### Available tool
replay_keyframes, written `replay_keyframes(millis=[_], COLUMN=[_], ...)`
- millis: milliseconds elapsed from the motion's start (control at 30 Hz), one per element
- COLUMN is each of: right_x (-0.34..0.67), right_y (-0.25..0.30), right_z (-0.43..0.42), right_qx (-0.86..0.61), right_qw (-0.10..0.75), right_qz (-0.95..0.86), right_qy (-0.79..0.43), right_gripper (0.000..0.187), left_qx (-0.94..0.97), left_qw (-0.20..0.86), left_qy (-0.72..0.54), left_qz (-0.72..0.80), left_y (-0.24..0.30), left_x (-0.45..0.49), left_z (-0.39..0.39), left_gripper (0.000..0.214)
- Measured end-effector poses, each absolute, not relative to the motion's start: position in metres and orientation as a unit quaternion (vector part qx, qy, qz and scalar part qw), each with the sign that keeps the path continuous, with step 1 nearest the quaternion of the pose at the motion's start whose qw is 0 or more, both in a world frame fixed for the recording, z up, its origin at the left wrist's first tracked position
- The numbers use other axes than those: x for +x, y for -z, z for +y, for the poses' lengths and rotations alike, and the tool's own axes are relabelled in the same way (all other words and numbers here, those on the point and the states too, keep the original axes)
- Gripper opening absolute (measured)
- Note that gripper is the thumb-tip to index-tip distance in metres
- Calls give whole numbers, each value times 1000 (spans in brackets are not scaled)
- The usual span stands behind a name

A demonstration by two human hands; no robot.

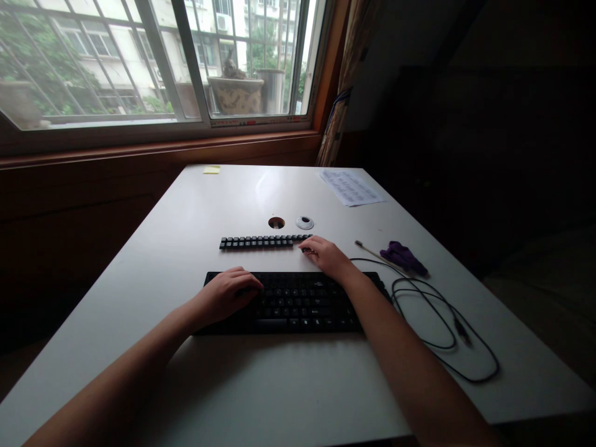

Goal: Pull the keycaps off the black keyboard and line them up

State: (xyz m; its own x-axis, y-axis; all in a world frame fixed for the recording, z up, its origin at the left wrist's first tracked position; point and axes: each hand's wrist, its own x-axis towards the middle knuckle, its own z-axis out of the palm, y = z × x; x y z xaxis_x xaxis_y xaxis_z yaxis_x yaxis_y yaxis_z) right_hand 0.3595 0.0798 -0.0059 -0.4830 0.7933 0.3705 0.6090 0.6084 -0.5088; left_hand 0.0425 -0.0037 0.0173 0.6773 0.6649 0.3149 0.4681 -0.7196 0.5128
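Observation:
A black keyboard lies on the white table in front of me. My left hand rests on its left end with the fingers curled down over the keys. My right hand reaches past the keyboard's top edge, its fingers pinched on a small black keycap at the right end of a row of loose black keycaps lined up on the table.
The keyboard's black cable loops on the right. A purple cloth and a thin stick lie beside it. Farther back are a cable hole, its white cap, a printed sheet and a yellow note.

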Motion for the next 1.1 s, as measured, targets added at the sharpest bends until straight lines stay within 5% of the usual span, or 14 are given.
replay_keyframes(millis=[1100], right_x=[358], right_y=[7], right_z=[83], right_qx=[-448], right_qw=[248], right_qz=[-851], right_qy=[-120], right_gripper=[19], left_qx=[896], left_qw=[203], left_qy=[-241], left_qz=[315], left_y=[-19], left_x=[42], left_z=[-4], left_gripper=[18])
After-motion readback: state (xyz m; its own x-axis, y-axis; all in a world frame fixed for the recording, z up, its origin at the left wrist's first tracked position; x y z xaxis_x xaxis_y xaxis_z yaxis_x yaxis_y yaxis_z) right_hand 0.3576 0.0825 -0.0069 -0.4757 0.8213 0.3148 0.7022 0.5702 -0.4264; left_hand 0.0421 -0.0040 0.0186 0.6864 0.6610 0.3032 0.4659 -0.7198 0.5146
